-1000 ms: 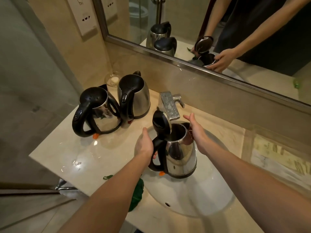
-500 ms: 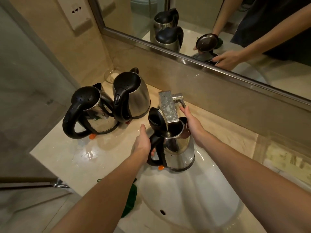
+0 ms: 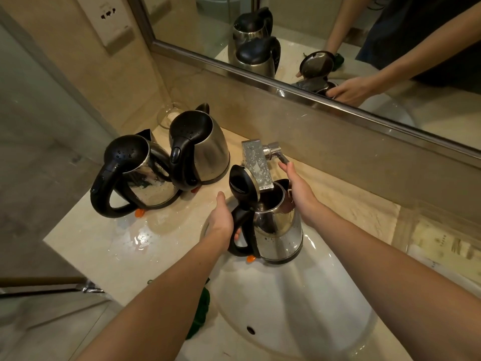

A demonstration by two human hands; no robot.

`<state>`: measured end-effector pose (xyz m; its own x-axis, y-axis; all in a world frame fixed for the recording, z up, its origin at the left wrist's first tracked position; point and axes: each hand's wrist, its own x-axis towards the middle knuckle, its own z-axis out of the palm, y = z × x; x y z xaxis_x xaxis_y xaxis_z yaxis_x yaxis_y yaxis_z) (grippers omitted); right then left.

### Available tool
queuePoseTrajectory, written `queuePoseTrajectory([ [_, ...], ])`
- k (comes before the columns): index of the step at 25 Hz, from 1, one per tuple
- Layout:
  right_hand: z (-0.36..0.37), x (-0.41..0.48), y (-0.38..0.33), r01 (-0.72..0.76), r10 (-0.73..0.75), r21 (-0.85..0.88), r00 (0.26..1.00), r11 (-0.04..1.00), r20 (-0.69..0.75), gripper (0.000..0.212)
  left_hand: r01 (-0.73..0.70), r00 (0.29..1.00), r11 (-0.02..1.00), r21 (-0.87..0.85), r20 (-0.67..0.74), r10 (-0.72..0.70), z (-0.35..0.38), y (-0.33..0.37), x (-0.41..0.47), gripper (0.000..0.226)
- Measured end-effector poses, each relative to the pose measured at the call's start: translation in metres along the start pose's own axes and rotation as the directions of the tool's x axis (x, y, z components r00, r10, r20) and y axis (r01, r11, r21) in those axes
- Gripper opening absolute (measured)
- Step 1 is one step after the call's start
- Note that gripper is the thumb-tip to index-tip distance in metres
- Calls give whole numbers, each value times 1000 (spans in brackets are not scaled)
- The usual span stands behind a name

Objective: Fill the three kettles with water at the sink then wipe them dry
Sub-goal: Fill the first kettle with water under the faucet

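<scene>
Where the near edge of the pale stone counter point(image 3: 104, 246) meets the white sink point(image 3: 299, 316), a green cloth point(image 3: 201, 308) hangs over the edge, partly hidden by the person's left forearm. Both bare forearms reach forward from the bottom of the view.

Farther in, a steel kettle point(image 3: 279, 230) with a black handle is held upright above the back of the sink basin. The left hand point(image 3: 221, 221) grips its handle, fingers curled round it and thumb pointing forward. Its black lid point(image 3: 242, 183) stands open, tilted back toward the handle.

Just above the kettle's open mouth is the tip of a flat chrome faucet point(image 3: 256, 162), its top beaded with water drops. The right hand point(image 3: 299, 190) reaches past the kettle's spout side, fingers stretched forward and fairly straight, with the fingertips touching the faucet's lever point(image 3: 282, 158); it holds nothing.

To the left, on the counter, stand two more steel kettles with lids closed, touching each other. The nearer kettle point(image 3: 138, 178) has water drops on its lid and a puddle in front of it. The farther kettle point(image 3: 201, 149) sits closer to the wall.

Behind them, in the corner, is a small clear glass dish point(image 3: 169, 117). Above the backsplash a framed mirror point(image 3: 286, 29) reflects the kettles and both hands. A wall socket point(image 3: 112, 20) is mounted at upper left.
</scene>
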<state>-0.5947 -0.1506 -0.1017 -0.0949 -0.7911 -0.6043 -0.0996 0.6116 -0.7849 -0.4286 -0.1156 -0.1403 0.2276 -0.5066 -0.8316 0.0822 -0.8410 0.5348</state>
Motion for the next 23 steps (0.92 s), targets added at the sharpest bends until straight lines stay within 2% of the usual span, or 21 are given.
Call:
queuePoseTrajectory([
  [10,1,7,6,36,-37,-37,999,999,-23,56,-31,999,999,-19,-7,31,2,-1,-4,68],
  [15,1,13,14,29,-29,-39,1000,999,-9,58,2,1000,999,-36,1,-2,0,-4,1,67],
  [23,13,31,45,66,-63,23,992,998,-107,56,52,999,998,-36,5,-52,-5,-11,17,73],
])
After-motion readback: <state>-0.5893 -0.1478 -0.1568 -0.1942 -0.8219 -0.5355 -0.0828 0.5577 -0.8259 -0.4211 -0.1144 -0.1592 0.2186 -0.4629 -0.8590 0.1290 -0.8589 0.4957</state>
